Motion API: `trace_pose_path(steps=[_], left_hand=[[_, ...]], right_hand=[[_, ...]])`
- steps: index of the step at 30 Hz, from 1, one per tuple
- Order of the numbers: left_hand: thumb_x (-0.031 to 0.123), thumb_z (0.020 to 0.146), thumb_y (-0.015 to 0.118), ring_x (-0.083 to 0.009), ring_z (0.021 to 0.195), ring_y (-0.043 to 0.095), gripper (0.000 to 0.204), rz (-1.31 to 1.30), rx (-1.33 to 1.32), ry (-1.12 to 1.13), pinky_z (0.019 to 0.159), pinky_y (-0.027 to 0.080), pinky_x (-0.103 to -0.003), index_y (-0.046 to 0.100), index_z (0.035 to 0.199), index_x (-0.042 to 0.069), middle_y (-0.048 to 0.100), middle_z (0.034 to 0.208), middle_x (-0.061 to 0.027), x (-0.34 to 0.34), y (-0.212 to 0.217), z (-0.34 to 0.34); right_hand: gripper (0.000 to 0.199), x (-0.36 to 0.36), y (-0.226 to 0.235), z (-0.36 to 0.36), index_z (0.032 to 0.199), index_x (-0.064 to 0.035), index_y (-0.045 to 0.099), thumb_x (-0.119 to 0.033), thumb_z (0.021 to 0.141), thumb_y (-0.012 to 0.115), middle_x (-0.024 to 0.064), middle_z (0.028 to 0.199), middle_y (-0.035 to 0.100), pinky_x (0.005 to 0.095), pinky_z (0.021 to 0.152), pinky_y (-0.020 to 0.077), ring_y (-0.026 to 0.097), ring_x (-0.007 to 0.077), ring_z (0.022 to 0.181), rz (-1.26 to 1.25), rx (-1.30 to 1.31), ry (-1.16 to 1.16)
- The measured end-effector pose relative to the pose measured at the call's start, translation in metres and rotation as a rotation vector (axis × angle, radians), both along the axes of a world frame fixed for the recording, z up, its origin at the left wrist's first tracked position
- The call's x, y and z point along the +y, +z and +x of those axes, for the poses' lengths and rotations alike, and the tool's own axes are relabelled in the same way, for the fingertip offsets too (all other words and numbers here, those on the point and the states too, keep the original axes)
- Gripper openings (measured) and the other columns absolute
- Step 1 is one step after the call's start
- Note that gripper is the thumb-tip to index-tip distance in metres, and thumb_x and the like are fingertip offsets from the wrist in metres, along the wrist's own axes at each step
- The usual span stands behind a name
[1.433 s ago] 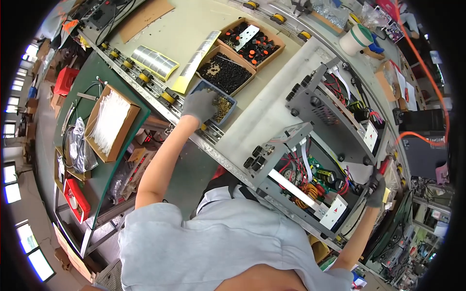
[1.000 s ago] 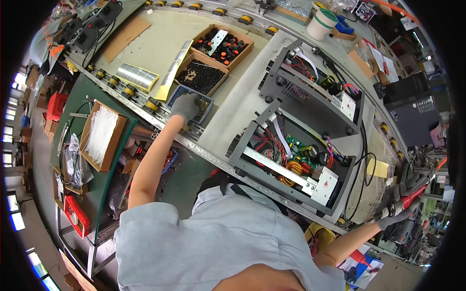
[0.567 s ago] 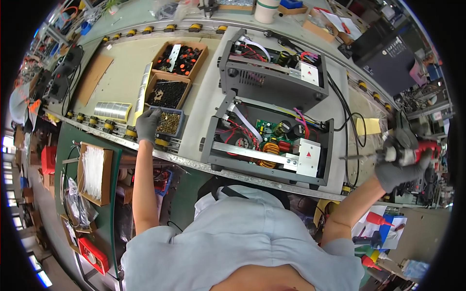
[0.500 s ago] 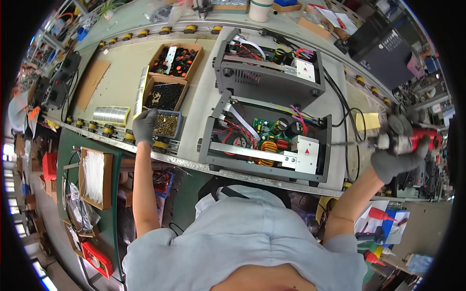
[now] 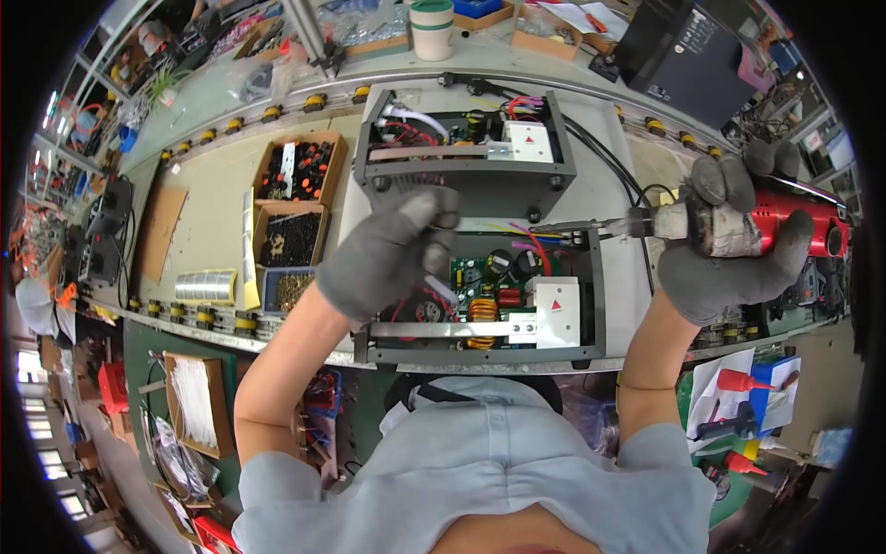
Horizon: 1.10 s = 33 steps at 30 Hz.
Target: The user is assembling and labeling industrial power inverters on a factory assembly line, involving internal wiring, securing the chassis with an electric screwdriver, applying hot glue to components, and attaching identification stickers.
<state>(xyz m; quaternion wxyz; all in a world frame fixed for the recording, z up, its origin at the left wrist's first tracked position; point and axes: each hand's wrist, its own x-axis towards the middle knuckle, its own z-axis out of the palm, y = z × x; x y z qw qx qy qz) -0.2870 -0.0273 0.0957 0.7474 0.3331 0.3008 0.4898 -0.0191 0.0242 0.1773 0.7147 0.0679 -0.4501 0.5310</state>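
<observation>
Presently, red power driver (image 5: 764,222) is level at bench right, held in the right hand (image 5: 720,282), gloved fingers wrapped round its body. Its long bit (image 5: 583,224) points left, above the near chassis's rear right area. Near chassis (image 5: 480,355): open-topped, circuit board and copper coil exposed. Left hand (image 5: 392,257), gloved, over its left part; fingers curled, tips close together; cannot tell whether anything is pinched. Far chassis (image 5: 471,192) just behind. To the left: blue bin (image 5: 269,294) of brass-coloured small parts, cardboard box (image 5: 324,233) of black ones.
</observation>
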Motion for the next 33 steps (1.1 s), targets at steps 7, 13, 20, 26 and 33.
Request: trace_pose_path(steps=[7,13,20,26,33], left_hand=[[0.031,0.088,0.058,-0.0032,0.062,0.040,0.027,-0.197,-0.035,-0.222,0.051,0.037,-0.015,0.052,0.101,0.007,0.046,0.078,0.0035,0.032,0.007,0.043],[0.041,0.087,0.057,-0.0019,0.054,0.039,0.035,-0.317,-0.038,-0.294,0.044,0.033,-0.013,0.053,0.093,0.007,0.045,0.071,0.0036,0.044,0.008,0.057],[0.041,0.089,0.055,-0.0023,0.047,0.038,0.037,-0.144,0.151,-0.245,0.042,0.031,-0.015,0.056,0.086,0.004,0.048,0.063,0.0021,0.043,0.003,0.063],[0.039,0.089,0.056,-0.0024,0.048,0.040,0.035,-0.093,0.241,-0.264,0.043,0.032,-0.016,0.057,0.086,0.004,0.050,0.063,0.0026,0.045,0.006,0.066],[0.042,0.090,0.052,-0.0027,0.050,0.038,0.041,0.186,0.824,-0.135,0.045,0.031,-0.018,0.059,0.088,0.002,0.045,0.061,0.0041,0.064,0.009,0.062]], right_hand=[[0.053,0.013,-0.007,0.013,0.121,-0.0003,0.044,-0.032,0.082,0.060,0.0151,0.109,0.054,0.0307,0.067,0.0380,0.048,0.0133,0.070,0.162,-0.074,0.078],[0.050,0.020,-0.017,0.017,0.121,-0.0029,0.043,-0.031,0.084,0.060,0.0140,0.109,0.053,0.0316,0.067,0.0392,0.051,0.0144,0.073,0.115,-0.027,0.127],[0.047,0.030,-0.023,0.020,0.116,-0.0045,0.041,-0.031,0.083,0.060,0.0142,0.108,0.052,0.0327,0.069,0.0406,0.051,0.0148,0.072,0.223,-0.048,0.243],[0.044,0.012,-0.024,0.026,0.116,-0.0074,0.041,-0.029,0.083,0.059,0.0135,0.109,0.054,0.0328,0.068,0.0402,0.049,0.0141,0.069,-0.051,-0.088,-0.032],[0.045,0.006,-0.034,0.030,0.116,-0.0087,0.043,-0.028,0.080,0.061,0.0126,0.107,0.055,0.0306,0.065,0.0386,0.049,0.0136,0.066,-0.029,-0.105,-0.056]])
